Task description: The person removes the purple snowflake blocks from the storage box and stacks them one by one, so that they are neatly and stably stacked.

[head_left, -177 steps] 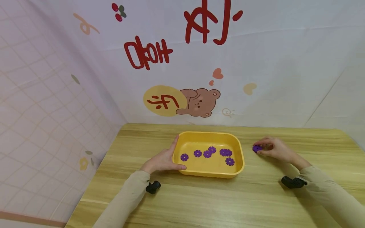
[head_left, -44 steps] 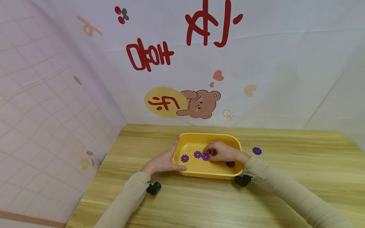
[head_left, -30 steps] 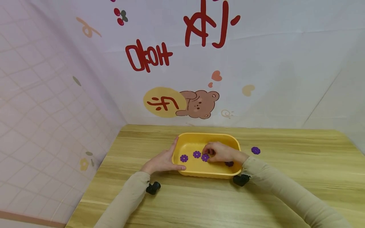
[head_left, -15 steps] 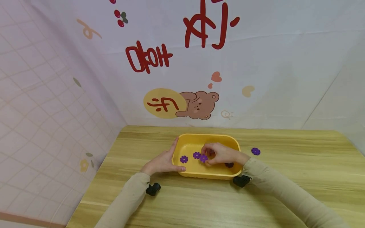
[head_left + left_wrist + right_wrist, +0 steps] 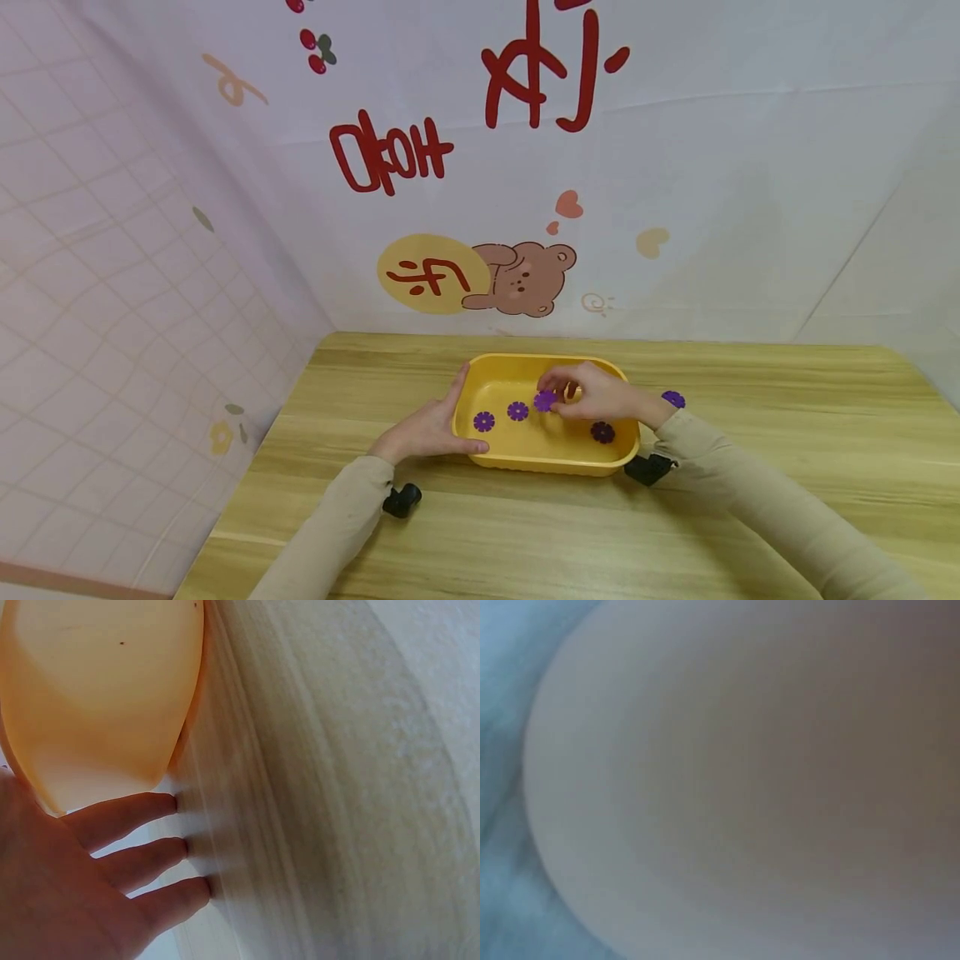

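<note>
In the head view a yellow plastic tray (image 5: 555, 466) stands on the wooden table. My left hand (image 5: 423, 431) rests against its left end, thumb over the front rim. The left wrist view shows straight fingers (image 5: 146, 862) beside the tray wall. Over the middle of the tray my right hand (image 5: 592, 393) pinches a purple snowflake disc (image 5: 545, 401) between thumb and fingers. Other purple discs lie in the tray: one disc (image 5: 484, 422) at the left, another disc (image 5: 517, 411) beside it, and a darker-looking disc (image 5: 602, 432) under the right wrist. The right hand hides part of the tray floor.
One more purple disc (image 5: 673, 399) lies on the table (image 5: 525, 533) right of the tray, partly covered by the right sleeve (image 5: 750, 483). A printed cloth wall (image 5: 712, 167) rises behind the table. The right wrist view is blurred.
The right hand held a disc on the table right of the tray; that disc now lies there. The hand moved into the tray and has just raised another disc slightly. The left hand stayed put.
</note>
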Tool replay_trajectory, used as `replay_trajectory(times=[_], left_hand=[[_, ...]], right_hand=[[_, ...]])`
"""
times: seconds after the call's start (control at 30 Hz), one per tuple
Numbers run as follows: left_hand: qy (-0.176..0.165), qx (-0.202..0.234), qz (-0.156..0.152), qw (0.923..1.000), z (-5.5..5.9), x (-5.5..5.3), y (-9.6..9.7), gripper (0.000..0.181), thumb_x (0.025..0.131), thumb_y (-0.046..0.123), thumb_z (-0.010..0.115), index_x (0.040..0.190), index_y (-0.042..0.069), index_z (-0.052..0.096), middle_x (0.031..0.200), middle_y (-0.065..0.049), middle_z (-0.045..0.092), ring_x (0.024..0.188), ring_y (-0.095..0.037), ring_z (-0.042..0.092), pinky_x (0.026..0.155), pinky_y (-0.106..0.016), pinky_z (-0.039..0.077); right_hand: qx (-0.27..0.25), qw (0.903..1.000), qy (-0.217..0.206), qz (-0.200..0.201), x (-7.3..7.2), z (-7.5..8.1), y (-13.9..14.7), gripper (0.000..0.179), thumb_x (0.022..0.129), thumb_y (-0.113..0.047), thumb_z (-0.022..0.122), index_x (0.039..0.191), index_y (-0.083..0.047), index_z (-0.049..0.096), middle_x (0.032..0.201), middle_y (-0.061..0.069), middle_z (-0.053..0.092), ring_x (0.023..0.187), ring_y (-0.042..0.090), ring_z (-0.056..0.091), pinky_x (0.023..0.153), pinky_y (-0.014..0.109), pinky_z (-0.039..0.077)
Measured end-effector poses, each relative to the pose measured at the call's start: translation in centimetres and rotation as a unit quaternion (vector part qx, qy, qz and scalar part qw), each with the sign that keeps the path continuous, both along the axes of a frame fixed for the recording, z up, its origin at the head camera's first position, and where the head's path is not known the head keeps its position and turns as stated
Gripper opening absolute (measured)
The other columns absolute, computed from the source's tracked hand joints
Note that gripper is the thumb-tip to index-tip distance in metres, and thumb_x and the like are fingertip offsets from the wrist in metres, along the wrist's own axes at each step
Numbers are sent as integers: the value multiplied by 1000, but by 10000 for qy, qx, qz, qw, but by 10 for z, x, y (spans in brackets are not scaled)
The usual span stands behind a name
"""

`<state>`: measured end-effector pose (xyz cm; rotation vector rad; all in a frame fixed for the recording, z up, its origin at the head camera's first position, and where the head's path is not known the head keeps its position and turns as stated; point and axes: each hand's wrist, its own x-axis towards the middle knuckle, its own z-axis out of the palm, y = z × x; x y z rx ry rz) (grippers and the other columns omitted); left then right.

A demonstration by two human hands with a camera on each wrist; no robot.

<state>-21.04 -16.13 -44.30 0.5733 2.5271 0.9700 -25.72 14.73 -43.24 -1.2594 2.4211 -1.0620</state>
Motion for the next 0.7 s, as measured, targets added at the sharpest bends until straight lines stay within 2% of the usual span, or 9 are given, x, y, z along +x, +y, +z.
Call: replay_trajectory(times=[0.27, 0.47, 0.7], left_hand=[[1, 59, -52, 10000, -1, 0, -1, 126, 74, 57, 77, 153, 27, -17, 101, -3, 64, 85, -13, 59, 92, -39, 45], [-15, 75, -54, 10000, -1, 0, -1, 126, 75, 56, 77, 153, 28, -18, 101, -3, 64, 86, -13, 60, 92, -40, 45], [9, 1, -33, 10000, -1, 0, -1, 127, 74, 57, 77, 154, 20, -14, 101, -5, 63, 86, -14, 58, 91, -40, 46]], right_hand=[[-96, 9999, 22, 80, -2, 0, 4, 15, 88, 1, 64, 103, 2, 66, 89, 10, 68, 78, 10, 61, 68, 31, 53], [86, 9995, -36, 295, -2, -4, 1, 16, 86, 1, 67, 102, -1, 68, 90, 8, 67, 78, 11, 59, 69, 31, 53], [334, 9982, -83, 498, 0, -12, -7, 24, 83, -1, 69, 106, -4, 70, 94, 3, 67, 79, 16, 58, 70, 29, 51]])
